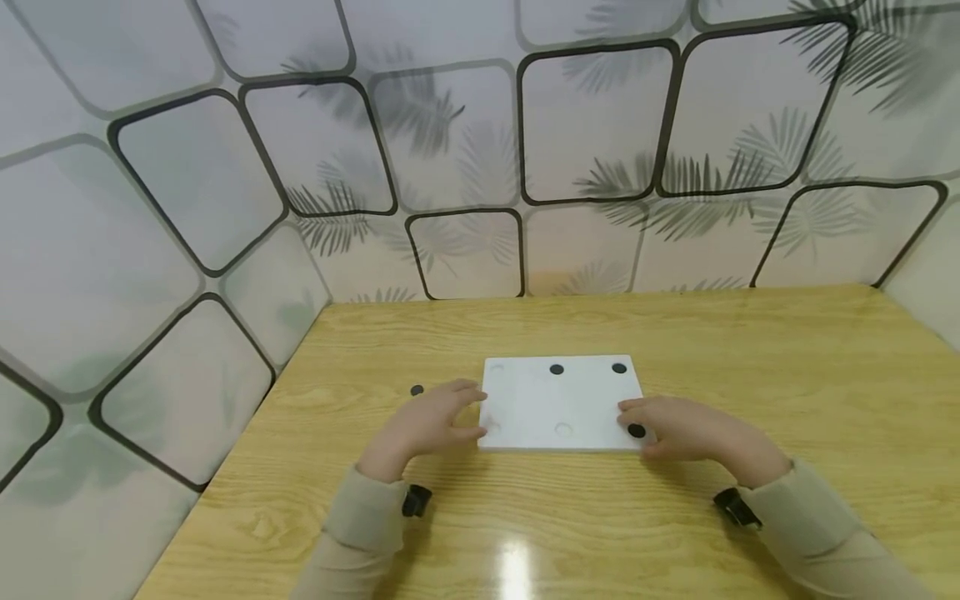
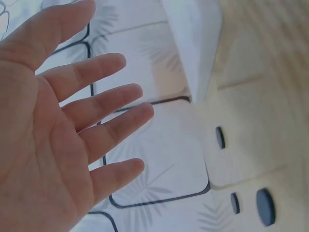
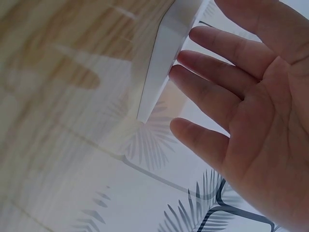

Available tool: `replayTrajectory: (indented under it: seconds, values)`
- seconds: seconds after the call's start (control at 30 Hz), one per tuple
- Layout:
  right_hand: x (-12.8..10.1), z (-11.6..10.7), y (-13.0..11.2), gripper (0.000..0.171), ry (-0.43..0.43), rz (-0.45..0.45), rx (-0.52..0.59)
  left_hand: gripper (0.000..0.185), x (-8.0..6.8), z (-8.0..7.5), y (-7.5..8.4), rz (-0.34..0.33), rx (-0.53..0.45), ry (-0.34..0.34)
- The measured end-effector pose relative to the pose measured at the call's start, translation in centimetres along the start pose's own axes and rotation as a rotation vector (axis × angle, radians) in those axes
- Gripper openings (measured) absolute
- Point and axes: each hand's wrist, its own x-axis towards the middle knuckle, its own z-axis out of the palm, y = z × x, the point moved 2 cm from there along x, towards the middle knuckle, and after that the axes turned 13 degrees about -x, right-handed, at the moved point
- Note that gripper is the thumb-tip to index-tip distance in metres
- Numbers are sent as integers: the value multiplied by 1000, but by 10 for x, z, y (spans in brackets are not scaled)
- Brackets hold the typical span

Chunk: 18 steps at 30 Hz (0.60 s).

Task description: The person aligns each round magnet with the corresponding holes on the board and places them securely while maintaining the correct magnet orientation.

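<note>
Left hand [image 1: 429, 421]: fingers spread, pinching nothing, at the white board [image 1: 525, 408]'s left end
Right hand [image 1: 678, 427]: fingers parted, pinching nothing, at its right end by the near-right black disc [image 1: 636, 431]; actual contact hard to tell
Board's lie: flat on the table [image 1: 525, 508], between both hands, long axis running hand to hand
Loose black disc [image 1: 417, 390]: just beyond the left hand, the nearer one

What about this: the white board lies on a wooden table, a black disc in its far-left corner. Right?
Not the corner: the head view shows the far-left spot of the white board bare, and a black disc in the far-right corner.
</note>
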Motion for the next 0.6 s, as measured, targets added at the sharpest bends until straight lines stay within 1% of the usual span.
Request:
replayTrajectory:
  seconds: [0.13,0.3,0.43,0.6]
  values:
    - [-1,-1,0,36,5,-8,-7,47,1,-9,-4,4,-5,62]
    - [0,0,0,36,0,-5,-13,46,1,-21,-9,-24,-41,117]
    - [0,0,0,37,-6,3,-2,46,1,-26,-10,-39,-54,133]
    - [-1,0,1,39,-2,14,0,44,1,-27,-12,-67,-32,120]
